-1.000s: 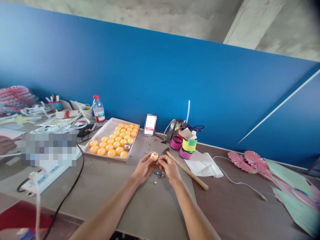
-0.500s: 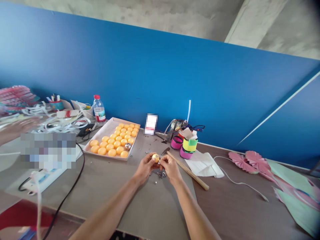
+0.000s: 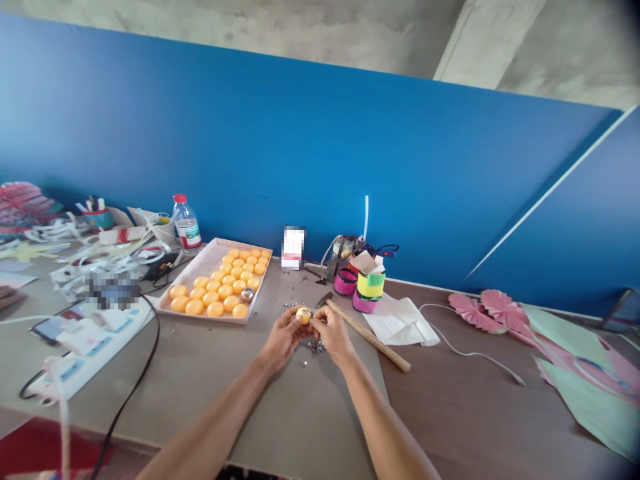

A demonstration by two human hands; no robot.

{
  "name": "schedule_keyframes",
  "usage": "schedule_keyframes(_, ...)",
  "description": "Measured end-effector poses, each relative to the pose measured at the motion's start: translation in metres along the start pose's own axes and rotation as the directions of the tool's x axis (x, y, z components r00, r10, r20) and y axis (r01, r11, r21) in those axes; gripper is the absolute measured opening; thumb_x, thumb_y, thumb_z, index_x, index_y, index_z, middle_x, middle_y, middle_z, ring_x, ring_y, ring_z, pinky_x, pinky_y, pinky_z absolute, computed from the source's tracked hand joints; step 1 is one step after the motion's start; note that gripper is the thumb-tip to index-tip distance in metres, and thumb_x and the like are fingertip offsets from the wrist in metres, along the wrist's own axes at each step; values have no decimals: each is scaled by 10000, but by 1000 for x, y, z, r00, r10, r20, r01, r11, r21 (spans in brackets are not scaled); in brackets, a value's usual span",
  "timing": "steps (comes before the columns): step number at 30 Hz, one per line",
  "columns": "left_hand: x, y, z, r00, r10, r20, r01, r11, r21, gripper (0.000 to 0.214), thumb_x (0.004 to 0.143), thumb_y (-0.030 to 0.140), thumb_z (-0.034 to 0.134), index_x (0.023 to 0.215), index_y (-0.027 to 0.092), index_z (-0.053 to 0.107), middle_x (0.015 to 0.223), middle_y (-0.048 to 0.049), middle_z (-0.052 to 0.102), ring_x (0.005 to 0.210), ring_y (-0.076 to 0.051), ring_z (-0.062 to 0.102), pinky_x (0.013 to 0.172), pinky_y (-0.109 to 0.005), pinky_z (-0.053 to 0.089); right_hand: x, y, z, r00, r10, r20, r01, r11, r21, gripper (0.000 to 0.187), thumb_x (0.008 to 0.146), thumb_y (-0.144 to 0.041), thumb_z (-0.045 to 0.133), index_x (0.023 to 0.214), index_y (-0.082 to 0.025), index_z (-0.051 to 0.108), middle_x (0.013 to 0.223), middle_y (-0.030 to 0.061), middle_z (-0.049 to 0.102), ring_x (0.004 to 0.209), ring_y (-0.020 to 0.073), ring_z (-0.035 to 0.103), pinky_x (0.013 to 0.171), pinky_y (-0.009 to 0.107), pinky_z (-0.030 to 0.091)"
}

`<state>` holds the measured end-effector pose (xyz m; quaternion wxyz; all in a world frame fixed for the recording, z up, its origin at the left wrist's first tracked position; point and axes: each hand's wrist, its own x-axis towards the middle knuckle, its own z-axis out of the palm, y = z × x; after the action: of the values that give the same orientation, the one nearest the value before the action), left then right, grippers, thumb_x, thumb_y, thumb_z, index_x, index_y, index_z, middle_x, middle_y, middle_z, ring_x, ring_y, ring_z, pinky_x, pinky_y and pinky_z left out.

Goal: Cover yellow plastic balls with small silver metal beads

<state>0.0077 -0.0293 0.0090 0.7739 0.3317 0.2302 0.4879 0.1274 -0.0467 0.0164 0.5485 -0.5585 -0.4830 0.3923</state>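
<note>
My left hand (image 3: 283, 335) and my right hand (image 3: 332, 333) meet over the table, both closed around one small yellow ball (image 3: 303, 314) held between the fingertips. Just under the hands lies a little heap of small metal bits (image 3: 317, 347). A hammer (image 3: 367, 334) with a wooden handle rests right of my right hand. Left of the hands stands a shallow tray (image 3: 197, 261) filled with several yellow balls (image 3: 220, 292) and one silvery ball (image 3: 247, 294).
Colourful paper cups (image 3: 368, 288) and white cloth (image 3: 400, 322) lie behind the hammer. Pink paper fans (image 3: 481, 310), green sheets and a white cable (image 3: 470, 353) are at right. A power strip (image 3: 85, 350), black cord, water bottle (image 3: 186, 224) and paper strips crowd the left.
The view has swung slightly to the right. My hands stay together on the yellow ball. A hand that showed at the left edge is almost out of sight.
</note>
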Motion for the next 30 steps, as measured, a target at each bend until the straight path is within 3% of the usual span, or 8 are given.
schedule_keyframes(5,3,2,-1,997,-59,39,63,992,-105,177,741,229,648,869,119,594,763,-41,641,636,-115,609,666,-250,504,4,2,-4,998,43,55,-51,987,155,154,665,-303,573,659,-194,464,472,-76,443,419,77,410,452,206,322)
schedule_keyframes(7,5,2,-4,994,-93,54,100,983,-154,151,771,240,616,857,119,590,780,-51,641,638,-117,609,661,-255,506,7,3,-12,997,33,76,-43,989,139,156,687,-330,560,701,-192,489,513,-64,466,440,83,424,479,216,341)
schedule_keyframes(10,8,2,-10,992,-117,54,124,976,-178,172,800,270,579,884,121,582,815,-69,640,634,-128,608,618,-263,505,12,6,-25,999,-28,39,35,979,-200,168,703,-290,545,831,-184,569,663,-14,546,545,117,489,564,251,386)
schedule_keyframes(14,9,2,-14,993,-108,55,116,977,-178,189,814,286,561,887,114,581,829,-82,639,639,-128,606,612,-262,503,10,13,-33,992,-75,106,127,748,-651,266,660,-238,620,915,-165,616,882,68,576,803,185,544,732,284,387)
schedule_keyframes(17,9,2,-15,994,-100,48,107,978,-177,193,812,291,564,879,111,582,828,-91,641,636,-124,605,604,-249,500,5,18,-30,979,9,205,156,618,-771,223,674,-202,606,893,-161,622,934,84,571,803,183,548,687,260,369)
schedule_keyframes(20,9,1,-14,995,-92,49,100,979,-176,192,804,289,576,882,113,581,828,-91,642,632,-121,605,601,-245,500,2,20,-24,970,32,240,182,556,-811,140,703,-145,542,818,-163,619,889,71,581,769,166,546,655,242,351)
schedule_keyframes(25,9,1,-14,995,-91,51,98,980,-176,187,797,289,586,880,122,577,814,-83,644,628,-123,608,605,-254,504,6,20,-20,976,12,216,174,546,-819,171,740,-92,459,735,-149,620,788,70,611,722,157,545,646,237,342)
schedule_keyframes(30,9,3,-15,994,-110,27,113,974,-195,176,794,278,587,872,120,582,819,-88,649,636,-126,611,619,-258,505,4,13,-23,963,-13,271,223,609,-761,153,776,-190,488,791,-167,638,827,58,616,755,153,550,653,224,348)
